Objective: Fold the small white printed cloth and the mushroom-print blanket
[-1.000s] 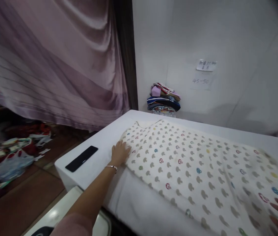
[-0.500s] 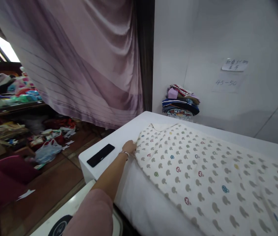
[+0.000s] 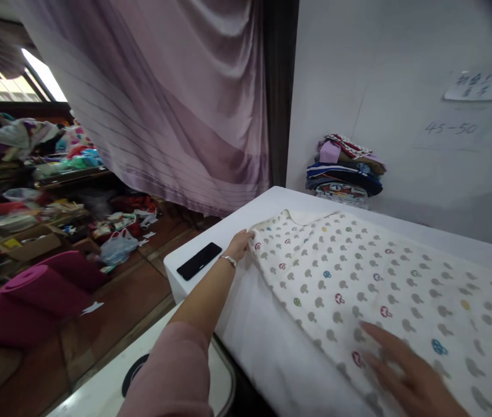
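A white cloth (image 3: 345, 272) printed with grey and coloured mushrooms lies spread over the white table (image 3: 263, 202), its front edge near the table's front side. A curved, neckline-like cut shows at its far left end. My left hand (image 3: 240, 243), with a bracelet at the wrist, is closed on the cloth's left corner and lifts it slightly. Over the front part of the cloth, my right hand (image 3: 406, 370) is stretched out with fingers apart, somewhat blurred. Whether it touches the cloth I cannot tell. A black phone (image 3: 199, 260) lies left of my left hand.
A stack of folded clothes (image 3: 345, 168) is by the white wall at the back. A purple curtain (image 3: 193, 104) hangs behind the table's left end. At lower left is a pale surface (image 3: 98, 388). Pink rolls (image 3: 41, 289) and a plastic bag (image 3: 119, 246) lie on the floor.
My right hand has come into view over the cloth from the lower right. My left hand has drawn the cloth's corner slightly up and outward. The view has turned left.
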